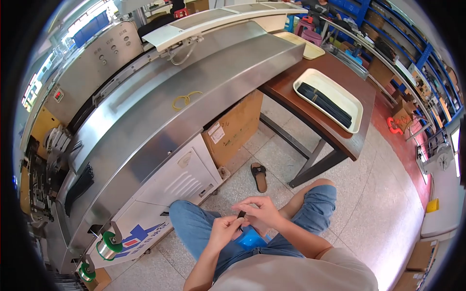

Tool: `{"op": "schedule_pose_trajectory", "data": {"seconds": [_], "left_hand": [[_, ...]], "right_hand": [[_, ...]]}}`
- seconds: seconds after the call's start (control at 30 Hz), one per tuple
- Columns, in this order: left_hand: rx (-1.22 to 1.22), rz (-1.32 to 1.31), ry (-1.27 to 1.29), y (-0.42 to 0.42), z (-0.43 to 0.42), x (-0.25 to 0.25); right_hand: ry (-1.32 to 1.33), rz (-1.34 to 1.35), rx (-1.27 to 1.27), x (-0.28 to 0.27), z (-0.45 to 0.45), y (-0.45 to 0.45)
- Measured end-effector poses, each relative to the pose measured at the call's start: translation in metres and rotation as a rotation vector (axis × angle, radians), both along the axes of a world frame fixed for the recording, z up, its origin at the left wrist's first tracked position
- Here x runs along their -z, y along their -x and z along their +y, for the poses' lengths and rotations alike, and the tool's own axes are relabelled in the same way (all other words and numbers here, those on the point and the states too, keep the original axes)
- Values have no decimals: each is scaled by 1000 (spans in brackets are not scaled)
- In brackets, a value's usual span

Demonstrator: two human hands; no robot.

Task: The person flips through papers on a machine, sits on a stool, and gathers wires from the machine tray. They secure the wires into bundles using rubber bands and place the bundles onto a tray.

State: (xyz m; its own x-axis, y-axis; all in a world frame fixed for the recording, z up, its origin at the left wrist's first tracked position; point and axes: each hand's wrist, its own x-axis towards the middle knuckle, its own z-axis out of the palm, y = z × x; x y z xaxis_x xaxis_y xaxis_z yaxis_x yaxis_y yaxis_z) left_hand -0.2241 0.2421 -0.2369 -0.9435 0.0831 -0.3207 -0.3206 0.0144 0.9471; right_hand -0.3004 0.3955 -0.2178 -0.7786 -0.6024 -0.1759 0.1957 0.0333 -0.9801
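A small black strip-like piece [241, 214] is between my two hands, above my lap; its exact kind is too small to make out. My left hand [225, 230] is closed in a pinch on its lower end. At its upper end, my right hand [264, 211] curls in with the thumb and fingers at the piece, its fingertips partly hidden. Below the hands, a blue plastic surface [252, 239] shows between my jeans-clad legs.
A steel machine bench [160, 116] with yellow bands [182, 100] and black wires [80, 186] runs along the left. Solder-like spools [109, 247] hang below. On the brown table [291, 77], a cream tray [357, 104] holds black bundles [325, 104]. A sandal [259, 177] lies on the floor.
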Motion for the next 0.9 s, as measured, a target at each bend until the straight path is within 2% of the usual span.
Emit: {"op": "schedule_pose_trajectory", "data": {"seconds": [0.07,0.23,0.33,0.47,0.6,0.77,0.9], "left_hand": [[-9,7,-30,-3,-1,5],[14,27,13,-5,-1,4],[13,13,-93,-5,0,2],[8,15,-103,-4,-2,-1],[14,78,-37,-2,-2,-7],[41,0,-45,-10,-1,2],[53,-51,30,-9,0,5]], "right_hand": [[74,32,18,3,-3,0],[38,115,24,-2,-6,-5],[35,250,32,8,-7,-3],[109,279,20,8,0,-2],[96,315,25,5,-1,-3],[49,192,36,-1,0,-9],[98,209,-76,9,2,-8]]}}
